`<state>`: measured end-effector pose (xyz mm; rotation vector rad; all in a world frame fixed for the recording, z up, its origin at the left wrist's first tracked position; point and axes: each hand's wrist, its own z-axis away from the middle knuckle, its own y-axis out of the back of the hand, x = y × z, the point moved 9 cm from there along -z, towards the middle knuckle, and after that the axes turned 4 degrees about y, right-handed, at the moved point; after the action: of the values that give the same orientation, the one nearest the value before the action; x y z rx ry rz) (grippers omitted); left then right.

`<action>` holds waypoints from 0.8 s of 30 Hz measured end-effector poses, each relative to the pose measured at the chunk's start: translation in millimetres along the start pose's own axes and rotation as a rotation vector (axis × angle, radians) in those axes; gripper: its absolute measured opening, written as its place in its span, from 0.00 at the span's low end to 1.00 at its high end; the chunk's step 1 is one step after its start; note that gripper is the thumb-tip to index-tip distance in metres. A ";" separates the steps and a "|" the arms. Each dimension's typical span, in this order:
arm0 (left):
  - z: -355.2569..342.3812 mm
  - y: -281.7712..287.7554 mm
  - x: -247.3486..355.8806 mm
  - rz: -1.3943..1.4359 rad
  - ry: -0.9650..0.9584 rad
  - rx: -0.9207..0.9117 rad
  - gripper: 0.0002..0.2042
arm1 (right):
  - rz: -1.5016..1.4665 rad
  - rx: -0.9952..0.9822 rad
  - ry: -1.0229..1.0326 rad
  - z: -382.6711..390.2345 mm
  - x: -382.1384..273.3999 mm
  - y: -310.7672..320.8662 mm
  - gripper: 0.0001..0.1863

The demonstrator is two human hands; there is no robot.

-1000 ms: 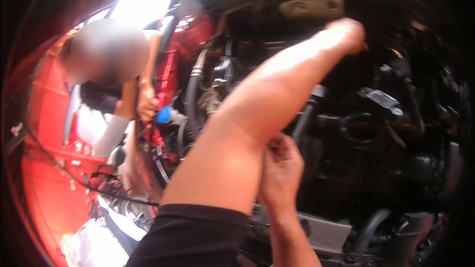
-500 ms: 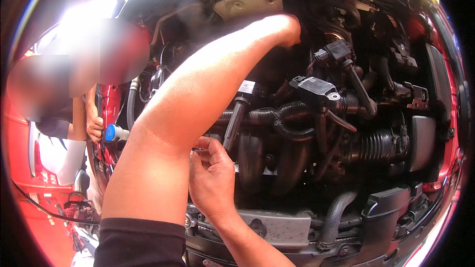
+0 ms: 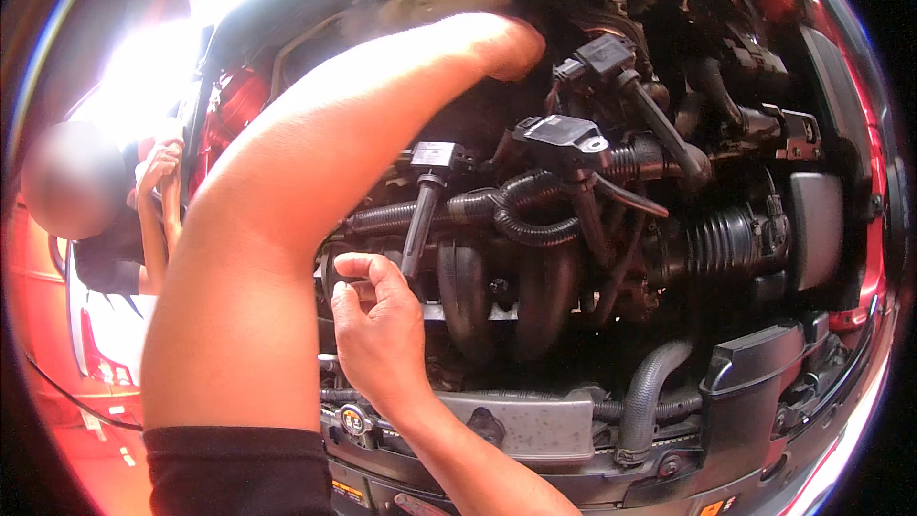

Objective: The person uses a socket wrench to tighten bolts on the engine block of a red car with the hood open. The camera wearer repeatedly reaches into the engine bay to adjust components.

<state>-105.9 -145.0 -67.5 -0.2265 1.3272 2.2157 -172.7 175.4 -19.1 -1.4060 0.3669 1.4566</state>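
Three black plugs (image 3: 564, 134) with long stems (image 3: 421, 220) lie on the engine (image 3: 464, 301) and look pulled out. How much is left, I cannot tell. The left hand (image 3: 517, 48) reaches to the back, its fingers hidden, so I cannot tell their grip. The right hand (image 3: 384, 325), near one stem, has bent, parted fingers, seemingly holding nothing.

Light source: strong, upper left; burnt out to blank white glare. Red panel (image 3: 33, 325), same side: washed pale. Left arm (image 3: 258, 182): brightly lit, near overexposed along upper edge. Right hand (image 3: 382, 334): bright, fairly sharp. Engine (image 3: 463, 291): dim, deep black shadow in gaps. Hose (image 3: 650, 392): soft grey highlights. Co-worker's head (image 3: 74, 180): blurred out, round patch. Rim: fisheye bending, black corners, bluish-purple fringe at left.
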 end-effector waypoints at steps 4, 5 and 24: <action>16.3 -2.5 6.0 -0.077 -0.029 0.189 0.09 | -0.025 0.038 0.025 -3.3 -0.8 6.2 0.11; 28.5 8.7 14.7 -0.118 -0.071 0.354 0.09 | -0.023 0.054 0.030 -5.5 -1.1 10.5 0.11; 40.8 21.4 36.8 -0.170 0.008 0.441 0.13 | -0.024 0.078 0.075 -8.4 -5.5 13.4 0.10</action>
<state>-142.9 -104.6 -45.7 -0.1743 1.6912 1.7336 -180.0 160.7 -22.2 -1.4005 0.4481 1.3582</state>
